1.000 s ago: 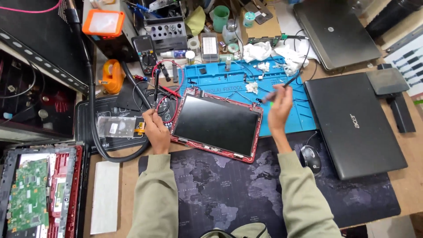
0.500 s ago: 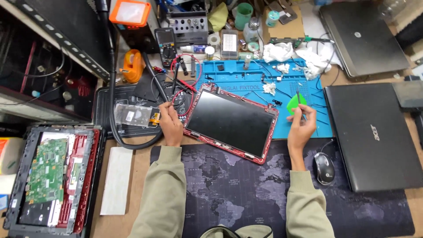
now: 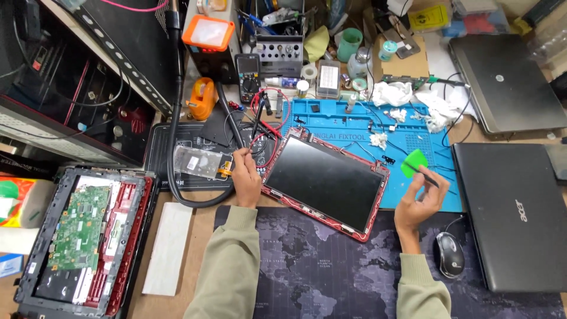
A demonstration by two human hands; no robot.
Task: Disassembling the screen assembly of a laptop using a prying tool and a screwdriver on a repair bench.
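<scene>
A red-framed laptop screen panel [image 3: 323, 181] lies tilted across the blue work mat [image 3: 354, 127] and the dark map-printed desk mat [image 3: 331, 266]. My left hand [image 3: 246, 177] rests at the panel's left corner, fingers curled near red and black wires; whether it grips anything is unclear. My right hand [image 3: 418, 201] hovers to the right of the panel, pinching a thin dark tool [image 3: 428, 179] together with a green plastic pick [image 3: 414, 163].
An opened red laptop base with a green circuit board [image 3: 82, 233] lies at the left. Two closed black laptops [image 3: 517, 212] [image 3: 505, 80] sit at the right, a mouse [image 3: 449, 254] beside them. Tools, a multimeter [image 3: 248, 85], an orange-topped device [image 3: 208, 32] and tissue scraps crowd the back.
My right hand has moved from above the blue mat down and right, off the panel, and now shows a green pick. My left hand has stayed at the panel's left corner.
</scene>
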